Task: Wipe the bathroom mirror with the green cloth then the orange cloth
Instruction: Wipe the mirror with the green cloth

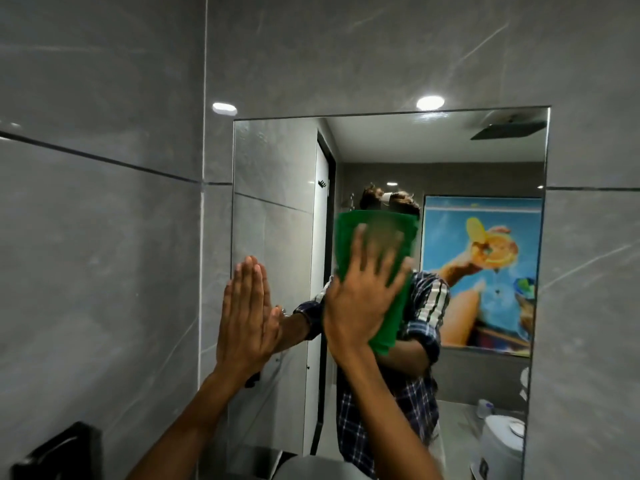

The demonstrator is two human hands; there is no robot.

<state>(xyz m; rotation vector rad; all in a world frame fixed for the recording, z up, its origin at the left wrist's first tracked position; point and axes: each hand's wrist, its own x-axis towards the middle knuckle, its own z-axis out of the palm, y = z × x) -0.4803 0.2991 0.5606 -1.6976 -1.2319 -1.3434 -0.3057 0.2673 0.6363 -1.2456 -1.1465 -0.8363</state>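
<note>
Against the mirror [277, 161], the green cloth [377, 237] lies pressed under the right hand [360, 292], grip flat, fingers spread

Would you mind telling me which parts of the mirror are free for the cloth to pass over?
The mirror is bare above the green cloth and along its right side. Its lower left is crowded: left hand flat at the edge, right hand pressing the cloth.

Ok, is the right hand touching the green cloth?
Touching. The head view shows the right hand spread flat over the green cloth, pressing it against the mirror.
</note>
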